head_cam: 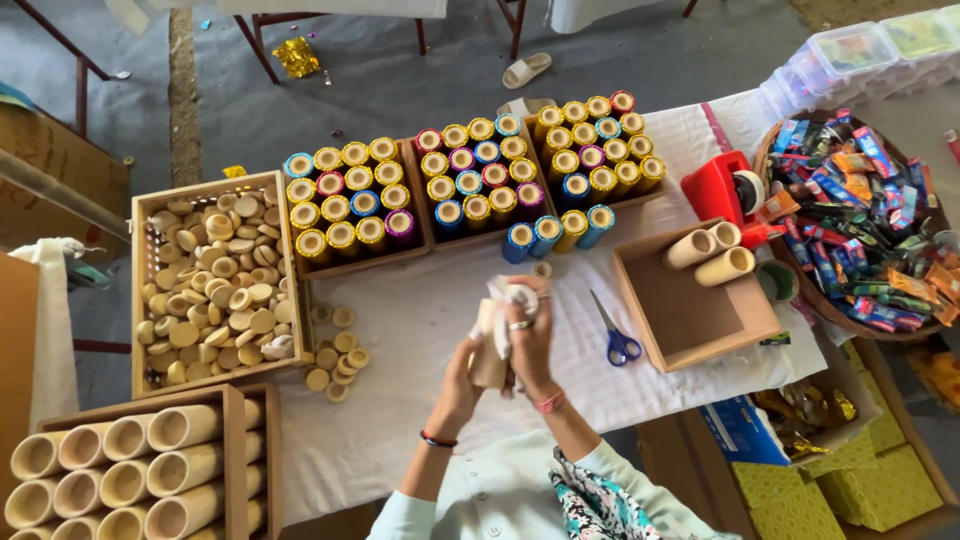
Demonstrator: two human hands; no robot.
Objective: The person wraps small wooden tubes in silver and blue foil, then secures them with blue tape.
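My left hand [462,375] grips a plain bamboo tube [487,350] upright over the white cloth-covered table [420,420]. My right hand [530,335] presses a white rag [510,296] against the tube's top. Both hands hover near the table's middle, just in front of the rows of foil-wrapped tubes [470,190], which are gold, blue, pink and purple and stand in shallow wooden trays.
A wooden crate of round bamboo caps [215,290] stands at left, loose caps [335,360] beside it. Bare tubes fill a crate [140,465] at front left. Blue scissors [618,335], a tray with three tubes [700,300], a red tape dispenser [725,190] and a basket of wrapped sweets [860,220] lie right.
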